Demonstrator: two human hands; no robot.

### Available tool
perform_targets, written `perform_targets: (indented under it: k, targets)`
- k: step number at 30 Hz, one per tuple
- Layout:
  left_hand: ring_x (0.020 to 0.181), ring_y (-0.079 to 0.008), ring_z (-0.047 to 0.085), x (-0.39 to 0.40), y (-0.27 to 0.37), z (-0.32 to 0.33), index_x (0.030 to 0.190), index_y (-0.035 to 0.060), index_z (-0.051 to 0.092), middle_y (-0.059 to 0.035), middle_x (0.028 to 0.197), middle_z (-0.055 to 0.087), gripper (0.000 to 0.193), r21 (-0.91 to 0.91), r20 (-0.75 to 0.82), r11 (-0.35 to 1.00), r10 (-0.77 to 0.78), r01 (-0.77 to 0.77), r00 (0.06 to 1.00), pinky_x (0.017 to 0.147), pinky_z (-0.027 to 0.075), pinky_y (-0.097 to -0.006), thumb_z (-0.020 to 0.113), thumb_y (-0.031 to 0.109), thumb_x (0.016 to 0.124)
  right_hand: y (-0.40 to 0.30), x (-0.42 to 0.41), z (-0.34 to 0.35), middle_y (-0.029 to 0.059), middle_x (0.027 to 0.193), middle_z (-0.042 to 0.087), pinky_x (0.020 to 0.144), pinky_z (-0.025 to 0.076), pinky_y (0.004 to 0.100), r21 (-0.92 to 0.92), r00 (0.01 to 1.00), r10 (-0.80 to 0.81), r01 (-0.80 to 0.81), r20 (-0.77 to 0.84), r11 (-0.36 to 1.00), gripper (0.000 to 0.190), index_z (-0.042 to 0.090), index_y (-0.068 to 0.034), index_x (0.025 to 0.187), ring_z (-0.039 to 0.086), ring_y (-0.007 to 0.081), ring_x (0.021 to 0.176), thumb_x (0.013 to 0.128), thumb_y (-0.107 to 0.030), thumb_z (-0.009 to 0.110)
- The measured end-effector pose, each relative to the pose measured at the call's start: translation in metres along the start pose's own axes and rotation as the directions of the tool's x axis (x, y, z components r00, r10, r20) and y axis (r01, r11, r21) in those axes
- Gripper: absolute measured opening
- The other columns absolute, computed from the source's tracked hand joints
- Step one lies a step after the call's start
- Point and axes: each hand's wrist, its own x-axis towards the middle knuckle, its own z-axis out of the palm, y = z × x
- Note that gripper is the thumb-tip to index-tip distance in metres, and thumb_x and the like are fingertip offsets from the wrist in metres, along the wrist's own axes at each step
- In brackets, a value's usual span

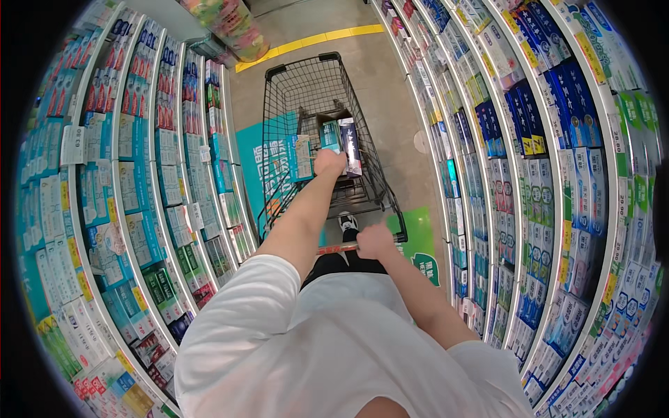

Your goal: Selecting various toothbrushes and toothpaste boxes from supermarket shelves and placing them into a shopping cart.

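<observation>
A black wire shopping cart stands in front of me. My right hand is wrapped around the right part of its handlebar. My left hand reaches into the cart, fingers curled at the near end of several cartons. Against it are a teal-green carton and, to the right, a white and dark purple carton. To its left stands a flat teal package. Behind them shows an open brown cardboard box. My fingertips are hidden, so their grip is unclear.
Shelves of toothbrushes and toothpaste boxes line the left side and right side of the aisle. A yellow floor strip crosses ahead, near a colourful column-like display. Teal and green floor stickers flank the cart.
</observation>
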Motion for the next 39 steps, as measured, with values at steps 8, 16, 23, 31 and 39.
perform_targets:
  k: [8,16,23,31,39]
  targets:
    - [0.116,-0.0393,0.073,0.026,-0.041,0.030,0.132,-0.0080,0.061,-0.0253,0.125,0.074,0.076,0.071,-0.011,0.997,0.038,-0.037,0.999,0.098,0.060,-0.0485,0.079,0.050,0.087,-0.014,0.005,-0.012,0.0146,0.094,0.081,0.081,0.061,0.0471,-0.003,0.999,-0.039,0.039,0.025,0.999,0.028,0.084,-0.010,0.093,0.079,0.0327,0.093,0.079,-0.032,0.073]
    - [0.109,-0.0454,0.073,-0.075,-0.130,-0.037,0.112,-0.0054,0.071,-0.0292,0.114,0.075,0.060,0.068,-0.041,0.971,0.234,-0.231,0.971,0.093,0.058,-0.0518,0.073,0.052,0.093,-0.013,0.005,0.003,0.0149,0.093,0.081,0.081,0.062,0.0483,-0.032,1.000,-0.018,0.018,0.002,0.999,0.029,0.084,-0.011,0.094,0.079,0.0338,0.091,0.079,-0.034,0.075]
    - [0.140,-0.0429,0.054,-0.185,-0.302,-0.039,0.133,-0.0058,0.065,-0.0285,0.142,0.063,0.066,0.426,-0.502,0.818,0.569,-0.387,0.651,0.122,0.035,-0.0567,0.063,0.051,0.100,-0.031,-0.004,0.004,0.0147,0.096,0.081,0.083,0.063,0.0479,-0.088,0.999,0.005,-0.009,-0.048,0.996,0.033,0.084,-0.011,0.094,0.079,0.0344,0.093,0.078,-0.038,0.076]
    - [0.151,-0.0359,0.045,-0.228,-0.348,-0.013,0.141,0.0022,0.065,-0.0165,0.158,0.056,0.061,0.491,-0.377,0.826,0.488,-0.277,0.787,0.131,0.016,-0.0602,0.056,0.050,0.104,-0.078,-0.020,0.028,0.0189,0.099,0.080,0.087,0.063,0.0498,-0.115,0.993,0.110,-0.113,-0.033,0.987,0.034,0.083,-0.006,0.095,0.078,0.0367,0.097,0.078,-0.034,0.074]
    - [0.142,-0.0377,0.054,-0.299,-0.392,-0.007,0.135,0.0017,0.071,-0.0163,0.148,0.064,0.066,0.421,-0.329,0.863,0.433,-0.280,0.839,0.130,0.016,-0.0619,0.049,0.058,0.107,-0.117,-0.050,0.099,0.0210,0.103,0.080,0.089,0.062,0.0504,-0.126,0.993,0.100,-0.107,-0.060,0.986,0.037,0.083,-0.005,0.098,0.077,0.0389,0.100,0.079,-0.035,0.074]
